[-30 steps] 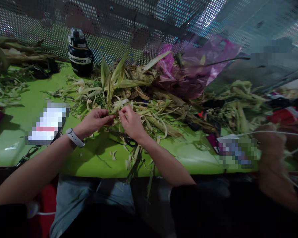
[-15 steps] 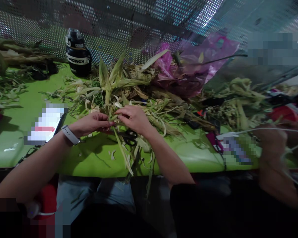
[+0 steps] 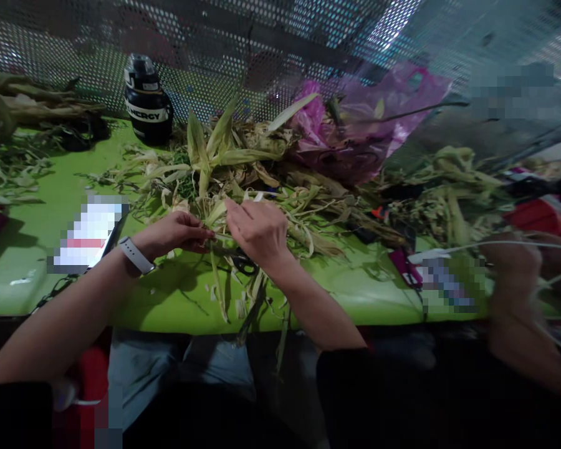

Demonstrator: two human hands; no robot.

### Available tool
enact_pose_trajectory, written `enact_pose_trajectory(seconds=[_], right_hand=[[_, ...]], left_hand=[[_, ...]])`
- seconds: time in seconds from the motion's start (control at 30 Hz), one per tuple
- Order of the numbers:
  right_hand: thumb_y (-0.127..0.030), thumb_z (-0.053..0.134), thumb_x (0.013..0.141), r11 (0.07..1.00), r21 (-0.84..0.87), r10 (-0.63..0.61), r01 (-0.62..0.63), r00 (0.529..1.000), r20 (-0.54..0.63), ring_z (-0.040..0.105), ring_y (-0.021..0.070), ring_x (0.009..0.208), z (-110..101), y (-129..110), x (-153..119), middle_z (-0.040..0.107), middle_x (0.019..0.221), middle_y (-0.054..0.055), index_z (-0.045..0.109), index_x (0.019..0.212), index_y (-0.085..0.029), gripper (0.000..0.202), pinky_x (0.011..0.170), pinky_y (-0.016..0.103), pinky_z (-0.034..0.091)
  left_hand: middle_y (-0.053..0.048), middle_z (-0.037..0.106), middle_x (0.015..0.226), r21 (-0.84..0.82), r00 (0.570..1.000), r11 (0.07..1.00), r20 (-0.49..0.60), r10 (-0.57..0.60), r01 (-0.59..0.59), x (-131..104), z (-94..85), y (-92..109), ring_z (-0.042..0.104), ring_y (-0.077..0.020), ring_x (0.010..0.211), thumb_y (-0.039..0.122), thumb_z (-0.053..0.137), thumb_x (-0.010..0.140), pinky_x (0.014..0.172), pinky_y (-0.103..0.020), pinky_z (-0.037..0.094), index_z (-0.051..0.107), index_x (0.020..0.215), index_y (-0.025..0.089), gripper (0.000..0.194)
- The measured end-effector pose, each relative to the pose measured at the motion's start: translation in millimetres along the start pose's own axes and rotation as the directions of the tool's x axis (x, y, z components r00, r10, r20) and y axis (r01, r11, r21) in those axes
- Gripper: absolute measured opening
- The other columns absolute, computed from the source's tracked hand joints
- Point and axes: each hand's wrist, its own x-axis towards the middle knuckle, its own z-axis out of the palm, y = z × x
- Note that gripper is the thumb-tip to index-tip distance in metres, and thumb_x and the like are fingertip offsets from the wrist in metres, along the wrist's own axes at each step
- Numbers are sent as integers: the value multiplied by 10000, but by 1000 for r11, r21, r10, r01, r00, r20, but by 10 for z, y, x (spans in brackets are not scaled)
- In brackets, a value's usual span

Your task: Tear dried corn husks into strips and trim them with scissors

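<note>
Green and yellowish corn husks (image 3: 210, 149) lie in a heap on the green table (image 3: 168, 305). My left hand (image 3: 184, 232), below a white watch band (image 3: 135, 254), is pinched on a thin husk strip (image 3: 219, 280) that hangs toward the table's front edge. Just right of it, my right hand (image 3: 258, 229) is closed, knuckles up, at the pale husk pieces; its fingertips are hidden, so what it grips is unclear. Black-handled scissors (image 3: 244, 263) lie beneath the right hand.
A black bottle (image 3: 147, 103) stands behind the heap, beside a pink plastic bag (image 3: 350, 131). A phone (image 3: 91, 234) lies at left. Another person's hand (image 3: 512, 255) is at the right with a white cord (image 3: 477, 246). A perforated metal panel (image 3: 206, 50) rises behind.
My right hand has moved slightly right, away from the left, and turned knuckles up. The long husk strip hanging below the hands has shifted left. My left hand has hardly moved.
</note>
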Motion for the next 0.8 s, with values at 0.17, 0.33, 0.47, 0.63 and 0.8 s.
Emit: enact_pose_trajectory(seconds=[0.17, 0.33, 0.47, 0.63, 0.8], right_hand=[[-242, 419, 946, 996, 78, 32, -31, 999, -10, 599, 195, 780, 70, 25, -4, 695, 898, 93, 681, 1116, -207, 314, 711, 318, 361], [-163, 485, 866, 993, 119, 25, -22, 999, -27, 587, 181, 794, 121, 118, 57, 673, 922, 70, 659, 995, -198, 219, 723, 290, 392], [-136, 552, 802, 995, 87, -47, 51, 998, -46, 562, 226, 949, 130, 153, 108, 619, 935, 97, 612, 871, -182, 103, 821, 319, 412], [-243, 656, 791, 962, 272, -42, 1, 988, 146, 582, 203, 781, 15, 94, 123, 626, 792, 53, 606, 859, -163, 117, 778, 354, 434], [-397, 668, 836, 697, 711, -178, -90, 940, 292, 650, 206, 959, -201, -61, 134, 687, 1103, 92, 606, 1188, -175, 421, 850, 358, 504]], left_hand=[[-2, 552, 524, -126, 993, 986, -63, 102, -110, 0, -33, -6, 604, -110, 542, 224, 881, 593, 695, -306, 624, 566, 486, 127, 347], [-34, 618, 604, -161, 989, 981, -118, 94, -112, 5, -59, 0, 625, -122, 584, 237, 894, 576, 708, -318, 635, 601, 529, 123, 318], [-56, 659, 665, -166, 986, 983, -158, 56, -82, 21, -77, 10, 649, -140, 629, 234, 894, 570, 685, -305, 634, 653, 580, 118, 268], [-33, 635, 627, -175, 982, 981, -180, 52, -84, 50, -114, 8, 639, -122, 605, 193, 838, 625, 707, -296, 616, 649, 592, 112, 209], [-18, 630, 610, -150, 990, 983, -106, 92, -107, 27, -87, 2, 616, -118, 604, 163, 778, 646, 711, -294, 570, 612, 586, 116, 183]])
